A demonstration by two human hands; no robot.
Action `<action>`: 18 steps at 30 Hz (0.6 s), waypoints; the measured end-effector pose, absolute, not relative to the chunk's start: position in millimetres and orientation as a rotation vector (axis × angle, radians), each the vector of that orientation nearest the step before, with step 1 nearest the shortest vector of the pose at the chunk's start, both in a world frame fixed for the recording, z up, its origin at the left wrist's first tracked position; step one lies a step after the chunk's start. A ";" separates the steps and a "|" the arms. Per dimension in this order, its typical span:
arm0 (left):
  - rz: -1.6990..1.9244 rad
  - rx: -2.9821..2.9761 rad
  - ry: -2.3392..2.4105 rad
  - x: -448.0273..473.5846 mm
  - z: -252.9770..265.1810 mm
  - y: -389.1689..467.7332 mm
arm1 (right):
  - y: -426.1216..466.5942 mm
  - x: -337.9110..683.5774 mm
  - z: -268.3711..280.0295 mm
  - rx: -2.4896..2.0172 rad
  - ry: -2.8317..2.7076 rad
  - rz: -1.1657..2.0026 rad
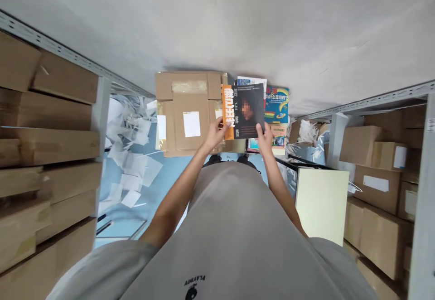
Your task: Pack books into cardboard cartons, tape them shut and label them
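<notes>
A book [249, 109] with a dark cover and an orange strip down its left side is held up in front of me. My left hand [216, 132] grips its lower left edge, and my right hand [265, 136] pinches its lower right corner. Behind it to the right lie a blue book [277, 107] with a rainbow picture and other colourful books, partly covered. A white book [252, 80] peeks out above its top edge. On the left, close to my left hand, a flattish cardboard box [173, 109] carries tape and a white label [192, 124].
Shelves stacked with cardboard boxes stand on the left [68, 109] and right [380, 191]. Loose white paper sheets [132, 168] litter the blue floor at left. A pale yellow board [321, 205] stands at my right. A grey wall [231, 23] is ahead.
</notes>
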State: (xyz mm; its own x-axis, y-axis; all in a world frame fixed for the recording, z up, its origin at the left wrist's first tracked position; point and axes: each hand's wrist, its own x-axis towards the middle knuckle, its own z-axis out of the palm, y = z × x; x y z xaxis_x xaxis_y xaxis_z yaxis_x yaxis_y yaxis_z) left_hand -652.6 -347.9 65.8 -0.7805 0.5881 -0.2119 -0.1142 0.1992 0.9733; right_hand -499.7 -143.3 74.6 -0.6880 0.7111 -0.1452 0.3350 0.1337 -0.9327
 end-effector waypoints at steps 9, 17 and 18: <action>1.061 0.410 2.202 -706.1 0.2 -463.9 | -252.6 -534.8 8.1 -1.474 -2.016 1.669; 1.201 0.376 2.088 -702.3 -3.4 -472.2 | -270.0 -536.5 17.6 -1.510 -1.995 1.609; 1.215 0.357 2.084 -701.6 -2.1 -473.1 | -271.6 -536.5 20.4 -1.489 -2.001 1.616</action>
State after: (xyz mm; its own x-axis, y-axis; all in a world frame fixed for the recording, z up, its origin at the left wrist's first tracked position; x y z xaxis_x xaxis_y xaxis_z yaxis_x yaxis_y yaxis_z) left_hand -701.6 -473.1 -2.1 -0.7249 0.5430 -0.4239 -0.1015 0.5244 0.8454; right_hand -536.5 -271.6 20.4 -0.4875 0.7615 -0.4271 0.5779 -0.0852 -0.8116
